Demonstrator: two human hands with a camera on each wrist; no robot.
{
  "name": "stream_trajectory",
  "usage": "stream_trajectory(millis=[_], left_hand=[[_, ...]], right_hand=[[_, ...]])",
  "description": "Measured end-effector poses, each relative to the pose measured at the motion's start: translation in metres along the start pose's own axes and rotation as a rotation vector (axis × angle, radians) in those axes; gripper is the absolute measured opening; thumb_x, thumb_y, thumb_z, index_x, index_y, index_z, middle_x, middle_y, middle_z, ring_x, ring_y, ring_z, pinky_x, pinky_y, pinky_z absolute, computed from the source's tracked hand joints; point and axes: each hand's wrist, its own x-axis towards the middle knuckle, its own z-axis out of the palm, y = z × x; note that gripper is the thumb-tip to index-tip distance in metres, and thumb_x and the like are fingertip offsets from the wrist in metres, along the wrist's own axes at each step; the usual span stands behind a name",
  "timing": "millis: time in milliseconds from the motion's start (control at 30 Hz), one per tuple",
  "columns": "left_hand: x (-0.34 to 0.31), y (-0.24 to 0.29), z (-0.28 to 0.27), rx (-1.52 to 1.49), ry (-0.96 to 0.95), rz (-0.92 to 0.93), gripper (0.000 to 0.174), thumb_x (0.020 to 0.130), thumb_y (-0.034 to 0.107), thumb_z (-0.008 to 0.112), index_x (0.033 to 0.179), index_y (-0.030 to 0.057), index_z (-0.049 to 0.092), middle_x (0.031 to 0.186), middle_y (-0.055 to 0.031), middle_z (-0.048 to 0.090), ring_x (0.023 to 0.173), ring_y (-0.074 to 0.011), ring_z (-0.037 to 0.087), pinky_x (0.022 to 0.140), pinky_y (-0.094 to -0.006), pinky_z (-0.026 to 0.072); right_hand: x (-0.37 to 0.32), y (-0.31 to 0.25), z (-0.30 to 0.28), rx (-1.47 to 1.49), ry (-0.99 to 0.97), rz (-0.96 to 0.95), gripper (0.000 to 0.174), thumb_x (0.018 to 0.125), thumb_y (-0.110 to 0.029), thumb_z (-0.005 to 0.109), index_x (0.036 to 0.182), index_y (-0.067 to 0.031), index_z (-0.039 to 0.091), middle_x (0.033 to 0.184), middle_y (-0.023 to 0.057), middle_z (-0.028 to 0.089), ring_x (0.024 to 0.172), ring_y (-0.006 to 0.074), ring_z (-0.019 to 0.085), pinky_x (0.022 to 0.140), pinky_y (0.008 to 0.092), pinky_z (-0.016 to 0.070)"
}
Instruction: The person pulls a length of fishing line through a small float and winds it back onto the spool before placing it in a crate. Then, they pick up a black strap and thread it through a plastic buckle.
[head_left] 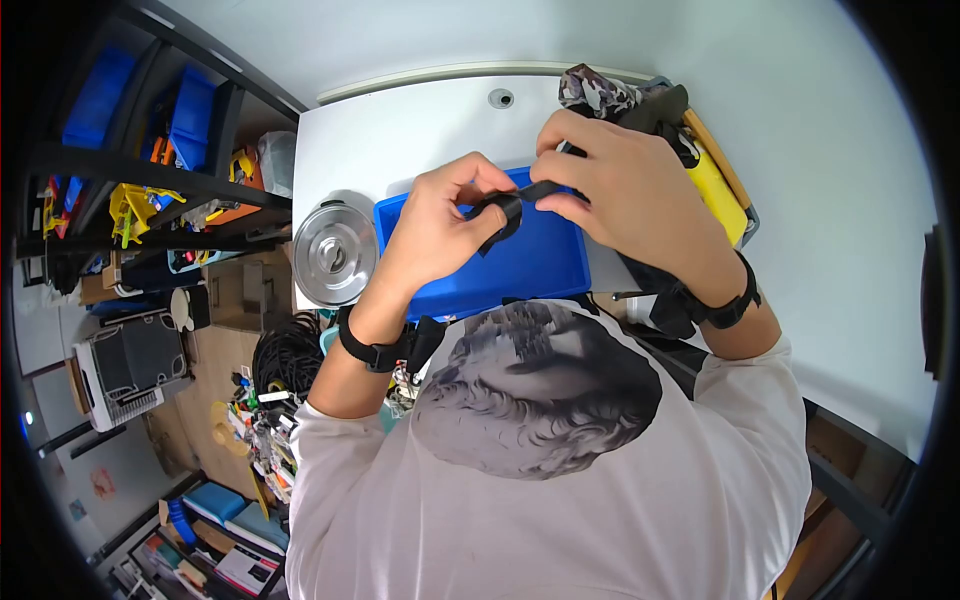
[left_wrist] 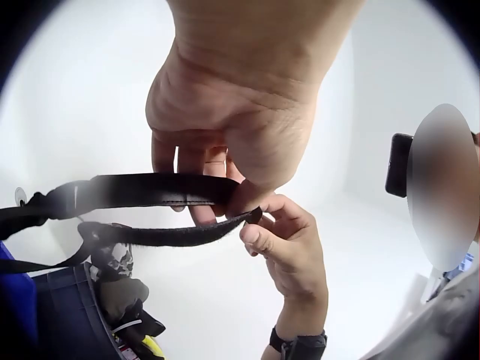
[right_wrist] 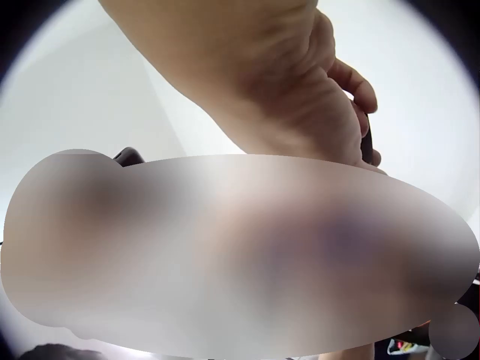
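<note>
Between both hands, above a blue bin (head_left: 535, 262), is a black strap (left_wrist: 161, 189) with stitched edges. My left hand (head_left: 435, 225) pinches it between thumb and fingers, and a looped part of the strap hangs by the thumb. My right hand (head_left: 640, 190) pinches the strap's end, a short stretch away from the left fingertips. In the left wrist view the strap runs off leftward in two lengths, and the right hand (left_wrist: 292, 247) has thumb and forefinger on its tip. The right wrist view is largely blurred; a sliver of black strap (right_wrist: 367, 141) shows past the hand.
A round steel lid (head_left: 336, 254) lies left of the bin on the white table (head_left: 430, 115). Camouflage cloth (head_left: 598, 92) and a yellow item (head_left: 718, 190) sit in a crate at the right. Shelves with blue bins (head_left: 195, 118) stand on the left.
</note>
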Motion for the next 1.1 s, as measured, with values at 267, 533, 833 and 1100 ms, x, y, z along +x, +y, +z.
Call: stream_trajectory(millis=[267,533,833,1100], left_hand=[[0.013,0.013,0.011,0.172,0.149,0.137,0.021,0.082,-0.007,0.059,0.102,-0.0002,0.058,0.087,-0.0104,0.068,0.081,-0.0127,0.066,0.071,-0.0282,0.0525],[0.020,0.037,0.024,0.439,0.097,0.219,0.020,0.086,-0.004,0.055,0.104,-0.0031,0.063,0.088,-0.0123,0.064,0.079,-0.0198,0.064,0.070,-0.0293,0.0501],[0.016,0.041,0.027,0.030,0.095,0.037,0.021,0.094,0.001,0.049,0.107,-0.0012,0.065,0.085,-0.0050,0.066,0.072,-0.0080,0.055,0.063,-0.0240,0.0434],[0.017,0.042,0.028,-0.156,0.134,-0.013,0.024,0.094,0.002,0.047,0.108,-0.0009,0.065,0.076,-0.0031,0.065,0.061,-0.0038,0.044,0.055,-0.0198,0.0344]], right_hand=[[-0.019,-0.006,0.002,-0.292,0.235,-0.029,0.009,0.069,-0.012,0.069,0.075,-0.0113,0.063,0.086,-0.0013,0.053,0.078,0.0148,0.056,0.062,0.0280,0.0469],[-0.028,-0.011,-0.002,-0.433,0.357,0.071,0.013,0.069,-0.017,0.077,0.073,-0.0119,0.065,0.090,-0.0049,0.057,0.089,0.0180,0.051,0.082,0.0352,0.0382],[-0.027,-0.013,-0.003,-0.414,0.506,0.021,0.011,0.071,-0.015,0.073,0.073,-0.0096,0.064,0.106,-0.0043,0.070,0.103,0.0178,0.060,0.093,0.0407,0.0389],[-0.026,-0.012,0.003,-0.256,0.494,-0.043,0.011,0.073,-0.009,0.071,0.080,-0.0076,0.062,0.096,-0.0023,0.070,0.084,0.0183,0.061,0.073,0.0322,0.0459]])
